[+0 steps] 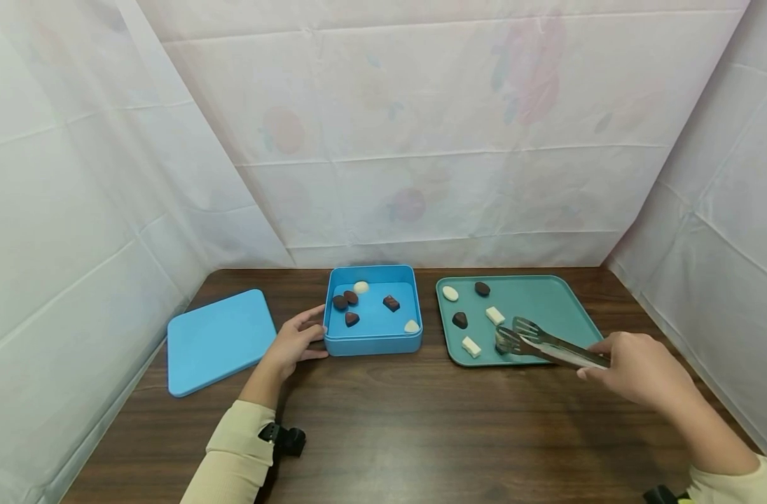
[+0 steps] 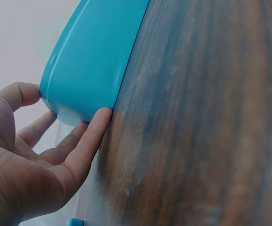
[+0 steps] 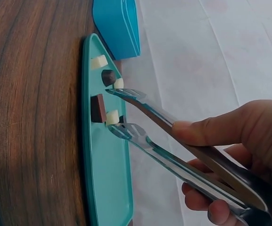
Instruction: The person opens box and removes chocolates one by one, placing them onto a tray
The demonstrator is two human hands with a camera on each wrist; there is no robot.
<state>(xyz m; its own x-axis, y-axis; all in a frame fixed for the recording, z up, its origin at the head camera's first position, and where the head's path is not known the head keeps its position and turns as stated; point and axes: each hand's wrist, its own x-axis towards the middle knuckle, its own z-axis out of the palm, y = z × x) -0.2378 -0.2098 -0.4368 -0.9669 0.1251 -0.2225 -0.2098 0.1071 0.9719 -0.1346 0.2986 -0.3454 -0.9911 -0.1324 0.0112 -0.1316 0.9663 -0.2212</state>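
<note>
In the head view my right hand (image 1: pixel 641 371) grips metal tongs (image 3: pixel 173 136), whose slotted tips are parted over the green tray (image 1: pixel 547 294). A dark brown rectangular piece (image 3: pixel 97 108) lies on the tray beside the tips, partly covered by them in the head view. Around it sit several white and dark brown chocolate-like pieces, among them a white block (image 1: pixel 495 316). My left hand (image 1: pixel 293 344) touches the left wall of the blue box (image 1: pixel 373 344), its fingers spread and fairly straight. Several brown and white pieces lie inside, including a ridged brown one (image 1: pixel 391 303).
A flat blue lid (image 1: pixel 222 343) lies left of the box, behind the left forearm. All of it stands on a dark wood table (image 1: pixel 383 427). Pale printed sheets (image 1: pixel 421 140) hang behind the table and at both sides.
</note>
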